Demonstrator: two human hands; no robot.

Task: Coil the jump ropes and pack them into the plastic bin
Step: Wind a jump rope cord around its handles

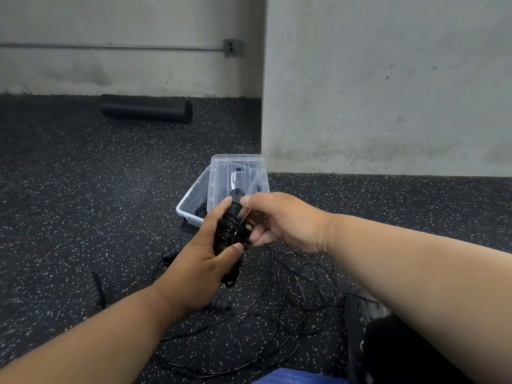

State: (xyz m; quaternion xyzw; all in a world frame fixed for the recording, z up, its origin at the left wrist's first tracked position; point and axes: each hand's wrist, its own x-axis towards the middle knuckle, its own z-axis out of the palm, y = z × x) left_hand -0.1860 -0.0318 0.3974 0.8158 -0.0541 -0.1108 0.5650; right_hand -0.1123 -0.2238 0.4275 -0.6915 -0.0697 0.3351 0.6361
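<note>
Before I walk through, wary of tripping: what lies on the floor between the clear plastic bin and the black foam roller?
Head view: bare speckled floor between plastic bin and foam roller.

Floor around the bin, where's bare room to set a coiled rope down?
Bare floor lies left of the plastic bin, between it and the foam roller. Another bare strip runs right of the bin along the wall. It is crowded below the hands, where loose rope tangles.
</note>
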